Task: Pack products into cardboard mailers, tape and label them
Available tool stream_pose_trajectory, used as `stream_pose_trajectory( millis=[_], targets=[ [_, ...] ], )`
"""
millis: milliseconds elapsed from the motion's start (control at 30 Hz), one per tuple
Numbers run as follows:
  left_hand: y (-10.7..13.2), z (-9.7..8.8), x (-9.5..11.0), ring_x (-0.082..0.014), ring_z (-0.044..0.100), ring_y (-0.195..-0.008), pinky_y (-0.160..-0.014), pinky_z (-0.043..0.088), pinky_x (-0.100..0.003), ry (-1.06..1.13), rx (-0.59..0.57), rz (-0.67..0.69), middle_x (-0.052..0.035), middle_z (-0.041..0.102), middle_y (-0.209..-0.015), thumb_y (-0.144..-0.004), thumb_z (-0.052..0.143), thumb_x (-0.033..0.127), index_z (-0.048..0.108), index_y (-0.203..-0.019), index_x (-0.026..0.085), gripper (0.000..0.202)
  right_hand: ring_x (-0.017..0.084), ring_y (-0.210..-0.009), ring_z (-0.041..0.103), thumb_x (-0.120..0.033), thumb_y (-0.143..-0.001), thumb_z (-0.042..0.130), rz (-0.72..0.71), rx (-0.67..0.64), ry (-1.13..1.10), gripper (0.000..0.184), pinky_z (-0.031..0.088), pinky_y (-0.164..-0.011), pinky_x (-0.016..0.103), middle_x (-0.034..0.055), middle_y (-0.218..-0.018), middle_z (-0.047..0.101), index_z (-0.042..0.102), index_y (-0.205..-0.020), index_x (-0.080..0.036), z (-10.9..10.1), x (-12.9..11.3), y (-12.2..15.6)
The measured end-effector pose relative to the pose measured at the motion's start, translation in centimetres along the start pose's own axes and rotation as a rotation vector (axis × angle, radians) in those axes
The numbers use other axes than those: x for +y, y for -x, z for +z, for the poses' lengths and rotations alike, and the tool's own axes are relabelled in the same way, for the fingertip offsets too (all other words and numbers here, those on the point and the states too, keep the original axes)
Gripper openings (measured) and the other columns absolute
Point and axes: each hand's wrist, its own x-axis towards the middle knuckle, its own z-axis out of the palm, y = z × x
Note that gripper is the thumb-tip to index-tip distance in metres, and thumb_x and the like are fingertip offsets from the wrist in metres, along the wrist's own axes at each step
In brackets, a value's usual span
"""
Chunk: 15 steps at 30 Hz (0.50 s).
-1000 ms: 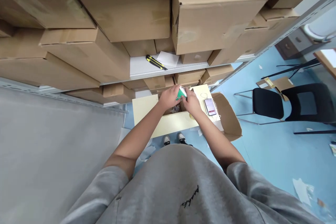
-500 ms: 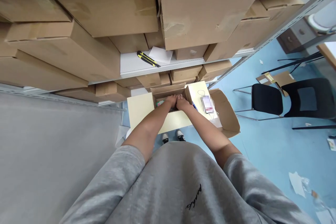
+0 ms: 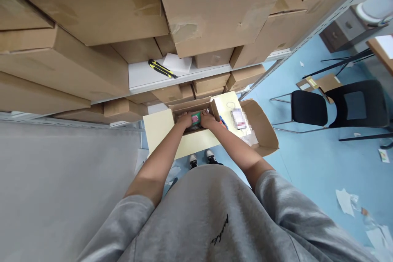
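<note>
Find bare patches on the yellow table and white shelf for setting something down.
Table: bare left of the box and along the near edge. Shelf: bare left of the knife. Crowded: around the phone right of the box; inside it, left hand and right hand.

Left hand (image 3: 185,120) and right hand (image 3: 208,120) at a green-pink packet (image 3: 195,118) (inside an open carton (image 3: 192,105))

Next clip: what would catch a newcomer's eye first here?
The big cardboard boxes stacked on the shelves fill the top of the view. Below them, the left hand and right hand reach into a small open box on a pale yellow table, either side of a green and pink packet. A yellow and black knife lies on the shelf above.
</note>
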Motion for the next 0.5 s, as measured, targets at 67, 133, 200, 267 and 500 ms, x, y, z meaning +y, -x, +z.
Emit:
stream_pose_trajectory(
  millis=[67, 133, 200, 267, 500],
  targets=[
    [1.7, -0.6, 0.1, -0.0349, 0.060, -0.140, -0.112, 0.051, -0.043, -0.001, 0.003, -0.042, -0.0226, 0.059, -0.152, -0.096, 0.059, 0.031, 0.054, -0.154, 0.016, 0.060, 0.032, -0.157, 0.038, -0.009, -0.098, 0.046, -0.032, 0.029, 0.008, 0.061, 0.036, -0.125, 0.045, 0.0239, -0.168, 0.041, 0.045, -0.159, -0.003, -0.5, -0.3, 0.5],
    [3.8, -1.1, 0.4, -0.0330, 0.060, -0.139, -0.111, 0.052, -0.043, 0.016, 0.052, -0.031, -0.0201, 0.061, -0.150, -0.100, 0.052, 0.029, 0.053, -0.155, 0.017, 0.056, 0.032, -0.150, 0.046, -0.012, -0.100, 0.046, -0.068, 0.060, 0.019, 0.054, 0.041, -0.120, 0.044, 0.0236, -0.160, 0.051, 0.053, -0.153, -0.006, -1.1, -0.6, 1.4],
    [6.3, -1.6, 0.6, -0.0304, 0.062, -0.136, -0.110, 0.053, -0.042, 0.051, 0.141, -0.023, -0.0171, 0.063, -0.148, -0.102, 0.050, 0.028, 0.055, -0.153, 0.019, 0.052, 0.033, -0.144, 0.052, -0.014, -0.102, 0.046, -0.102, 0.099, 0.034, 0.048, 0.043, -0.117, 0.043, 0.0233, -0.152, 0.059, 0.059, -0.147, -0.007, -1.8, -1.0, 2.6],
    [8.9, -2.1, 0.6, -0.0277, 0.063, -0.133, -0.108, 0.054, -0.040, 0.101, 0.240, -0.027, -0.0130, 0.065, -0.146, -0.103, 0.050, 0.027, 0.058, -0.149, 0.022, 0.048, 0.032, -0.136, 0.059, -0.019, -0.103, 0.048, -0.135, 0.189, 0.037, 0.045, 0.047, -0.112, 0.042, 0.0218, -0.145, 0.064, 0.061, -0.146, -0.010, -2.5, -1.7, 4.0],
    [19.4, -3.5, -2.4, -0.0270, 0.064, -0.127, -0.110, 0.053, -0.041, 0.272, 0.704, -0.112, -0.0102, 0.068, -0.136, -0.104, 0.049, 0.025, 0.062, -0.144, 0.023, 0.042, 0.030, -0.123, 0.063, -0.022, -0.105, 0.046, -0.487, 0.416, 0.004, 0.038, 0.049, -0.108, 0.041, 0.0151, -0.129, 0.071, 0.070, -0.134, -0.017, -3.2, -9.5, 8.2]
  ],
)
